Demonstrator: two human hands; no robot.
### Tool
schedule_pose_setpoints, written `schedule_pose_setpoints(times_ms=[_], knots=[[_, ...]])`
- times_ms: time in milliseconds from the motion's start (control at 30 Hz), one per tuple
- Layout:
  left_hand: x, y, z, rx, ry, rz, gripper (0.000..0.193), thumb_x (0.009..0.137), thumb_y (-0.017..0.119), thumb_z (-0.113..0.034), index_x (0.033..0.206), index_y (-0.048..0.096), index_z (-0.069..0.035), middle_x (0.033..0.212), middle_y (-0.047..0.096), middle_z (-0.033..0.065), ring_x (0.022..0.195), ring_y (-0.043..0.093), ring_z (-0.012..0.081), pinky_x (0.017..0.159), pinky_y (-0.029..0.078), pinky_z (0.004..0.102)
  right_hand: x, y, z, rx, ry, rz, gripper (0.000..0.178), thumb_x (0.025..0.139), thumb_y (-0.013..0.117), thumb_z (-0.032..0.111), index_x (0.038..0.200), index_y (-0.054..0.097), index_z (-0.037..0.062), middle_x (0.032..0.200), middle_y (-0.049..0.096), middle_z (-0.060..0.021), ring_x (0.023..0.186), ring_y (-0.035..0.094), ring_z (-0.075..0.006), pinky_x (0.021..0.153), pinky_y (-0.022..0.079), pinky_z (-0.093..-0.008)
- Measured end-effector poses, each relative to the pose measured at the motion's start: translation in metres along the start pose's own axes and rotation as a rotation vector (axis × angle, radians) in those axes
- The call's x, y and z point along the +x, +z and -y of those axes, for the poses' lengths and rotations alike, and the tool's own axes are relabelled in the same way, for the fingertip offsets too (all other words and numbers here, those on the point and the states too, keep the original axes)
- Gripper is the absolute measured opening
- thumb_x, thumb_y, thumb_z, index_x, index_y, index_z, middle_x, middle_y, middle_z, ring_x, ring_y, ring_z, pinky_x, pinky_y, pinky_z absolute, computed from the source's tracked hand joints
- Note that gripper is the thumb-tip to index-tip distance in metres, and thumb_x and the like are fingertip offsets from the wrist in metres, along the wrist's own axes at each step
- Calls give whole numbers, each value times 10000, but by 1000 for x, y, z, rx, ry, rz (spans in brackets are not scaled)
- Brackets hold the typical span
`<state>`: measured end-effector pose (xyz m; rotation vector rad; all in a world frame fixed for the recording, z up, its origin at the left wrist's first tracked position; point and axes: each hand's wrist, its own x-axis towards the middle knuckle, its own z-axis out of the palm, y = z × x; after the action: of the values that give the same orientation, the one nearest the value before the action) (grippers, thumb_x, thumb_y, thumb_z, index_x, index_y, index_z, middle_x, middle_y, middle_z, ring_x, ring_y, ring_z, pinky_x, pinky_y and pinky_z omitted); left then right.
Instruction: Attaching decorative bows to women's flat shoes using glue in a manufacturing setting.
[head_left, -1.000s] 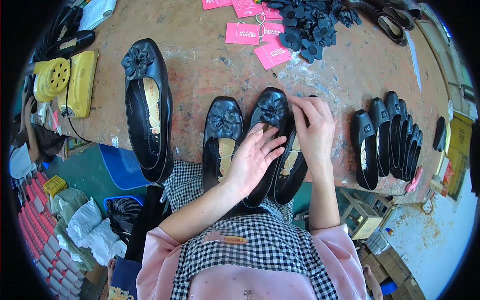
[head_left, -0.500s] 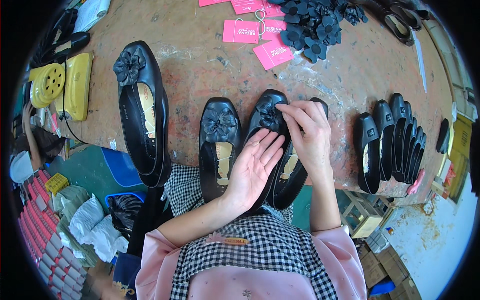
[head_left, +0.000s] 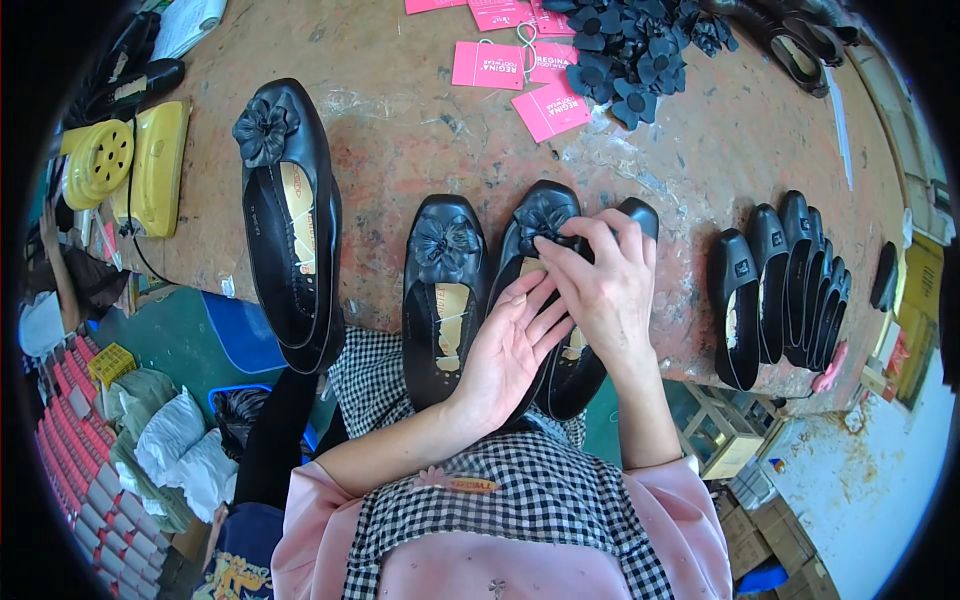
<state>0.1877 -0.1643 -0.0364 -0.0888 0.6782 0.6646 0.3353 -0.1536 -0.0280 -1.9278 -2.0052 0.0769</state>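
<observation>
A black leather flat shoe (head_left: 547, 192) lies toe-away in front of me, with a black flower ornament (head_left: 543, 220) on its toe. My right hand (head_left: 608, 285) reaches over it from the right, finger and thumb pinched at the flower's lower edge. Palm up, my left hand (head_left: 503, 350) rests over the shoe's opening, fingers stretched out and holding nothing. To the left is a matching shoe (head_left: 418, 285) bearing its own flower. On the right, a third black shoe (head_left: 640, 217) is partly hidden behind my right hand, so its toe decoration cannot be made out.
Stacked black shoes (head_left: 325, 190) with a flower stand farther left, near a yellow device (head_left: 160, 165). Loose black flowers (head_left: 630, 65) and pink tags (head_left: 552, 112) lie at the far side. A row of black flats (head_left: 738, 310) is at right. Another person's leg (head_left: 270, 425) shows lower left.
My right fingertips have moved from the flower's right side to its lower edge. My left hand stays nearly where it was. The other person at lower left shows more.
</observation>
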Motion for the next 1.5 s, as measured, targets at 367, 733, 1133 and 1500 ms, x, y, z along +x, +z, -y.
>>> schedule_pose_setpoints(times_ms=[367, 733, 1133, 1500], knots=[[-73, -30, -97, 1716, 461, -334, 574, 787, 688, -158, 1315, 494, -42, 1063, 613, 138, 777, 611, 176, 685, 501, 285, -83, -30, -25, 225, 600, -151, 310, 836, 655, 43, 1146, 654, 63, 834, 638, -87, 681, 553, -167, 646, 452, -297], [-73, -63, -88, 1447, 628, -102, 418, 854, 555, -19, 1272, 544, -3, 1019, 683, 208, 813, 695, 210, 750, 517, 299, -125, -2, -5, 341, 781, 1, 515, 916, 602, 227, 1376, 456, 46, 710, 644, -121, 592, 627, -211, 606, 501, -335], [-36, -25, -52, 2094, 595, 21, 555, 837, 558, -106, 1375, 424, -75, 1029, 535, 201, 798, 614, 384, 739, 526, 439, -128, 16, -15, 380, 711, -69, 520, 912, 604, 270, 1366, 471, 54, 721, 628, -100, 605, 600, -192, 621, 490, -326], [-82, -4, -130, 1761, 977, 97, 673, 818, 422, 63, 1463, 322, -100, 1318, 536, 204, 920, 675, 285, 834, 505, 362, -137, 23, -24, 376, 721, -46, 513, 927, 590, 263, 1374, 467, 47, 658, 564, -57, 556, 531, -124, 549, 438, -290]])
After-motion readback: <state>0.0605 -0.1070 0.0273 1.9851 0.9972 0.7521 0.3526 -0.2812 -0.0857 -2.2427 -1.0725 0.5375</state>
